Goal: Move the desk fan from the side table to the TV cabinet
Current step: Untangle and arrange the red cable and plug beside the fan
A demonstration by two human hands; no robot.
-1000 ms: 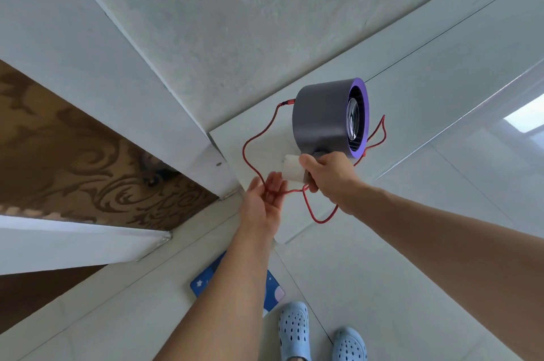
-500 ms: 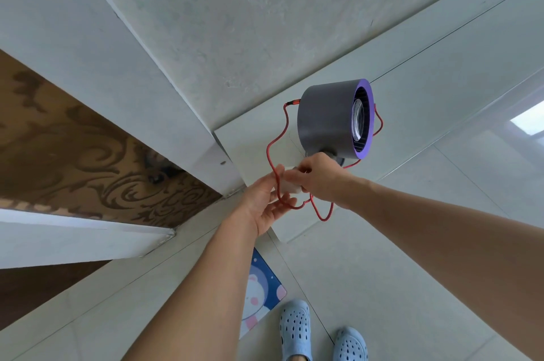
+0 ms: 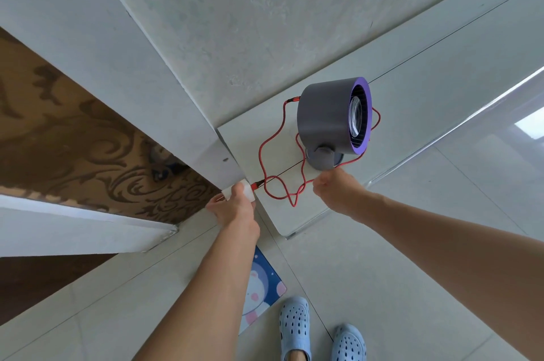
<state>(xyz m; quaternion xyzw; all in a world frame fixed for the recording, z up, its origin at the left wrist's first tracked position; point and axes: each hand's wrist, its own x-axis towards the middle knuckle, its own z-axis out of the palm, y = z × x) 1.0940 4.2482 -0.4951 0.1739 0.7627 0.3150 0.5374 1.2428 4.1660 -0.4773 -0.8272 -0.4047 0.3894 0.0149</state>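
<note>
A grey desk fan (image 3: pixel 329 119) with a purple front ring stands upright on its round base on the white TV cabinet (image 3: pixel 426 90), close to the cabinet's left end. A red cable (image 3: pixel 266 148) runs from the fan's back in loose loops across the cabinet top to a white plug (image 3: pixel 245 188). My left hand (image 3: pixel 235 207) grips that plug at the cabinet's left corner. My right hand (image 3: pixel 335 187) pinches the red cable just below the fan's base, apart from the fan.
A white wall panel (image 3: pixel 123 60) meets the cabinet's left end, with brown patterned wallpaper (image 3: pixel 73 148) beside it. Pale floor tiles lie below. A blue cartoon mat (image 3: pixel 262 287) and my feet in light blue clogs (image 3: pixel 294 328) are on the floor.
My right hand has let go of the fan, which now stands alone on the cabinet. My left hand has taken the white plug and carried it left to the cabinet corner, stretching the cable out.
</note>
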